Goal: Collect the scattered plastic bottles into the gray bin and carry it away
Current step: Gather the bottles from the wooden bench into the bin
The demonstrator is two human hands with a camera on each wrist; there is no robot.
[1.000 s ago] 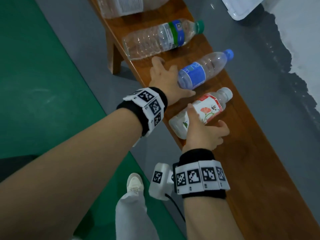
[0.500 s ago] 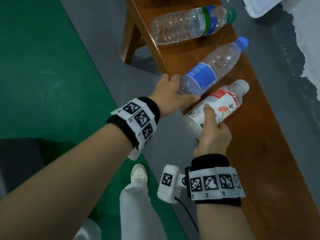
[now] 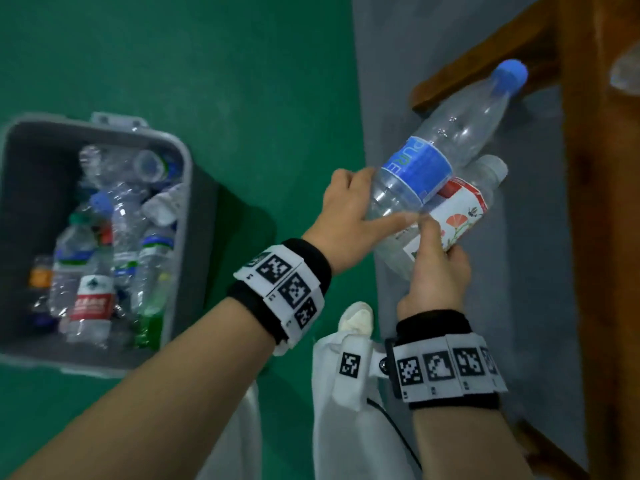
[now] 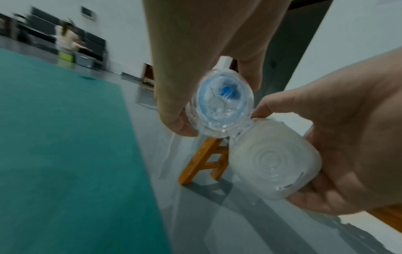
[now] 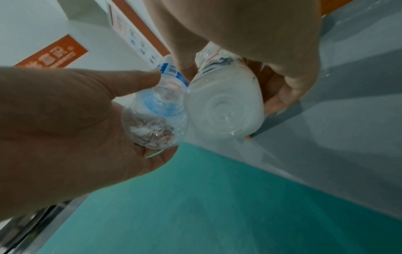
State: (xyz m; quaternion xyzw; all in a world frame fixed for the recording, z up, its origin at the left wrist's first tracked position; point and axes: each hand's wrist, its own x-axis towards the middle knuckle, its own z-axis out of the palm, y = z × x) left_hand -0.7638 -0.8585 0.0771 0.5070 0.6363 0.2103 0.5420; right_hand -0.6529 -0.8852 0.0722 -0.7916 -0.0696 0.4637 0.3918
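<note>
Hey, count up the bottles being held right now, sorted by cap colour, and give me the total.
Blue cap: 1, the blue-label bottle in the left hand.
White cap: 1, the flower-label bottle in the right hand.
Total held: 2.
The bottles in the gray bin are too jumbled and blurred to count.

Glossy clear plastic bottle (image 3: 433, 161); polished wooden bench (image 3: 602, 237).

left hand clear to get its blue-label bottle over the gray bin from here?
Probably yes. The left hand grips the blue-label bottle over the floor, and the gray bin stands open-topped off to its left with nothing between them. The flower-label bottle touches it but is on the far side.
</note>
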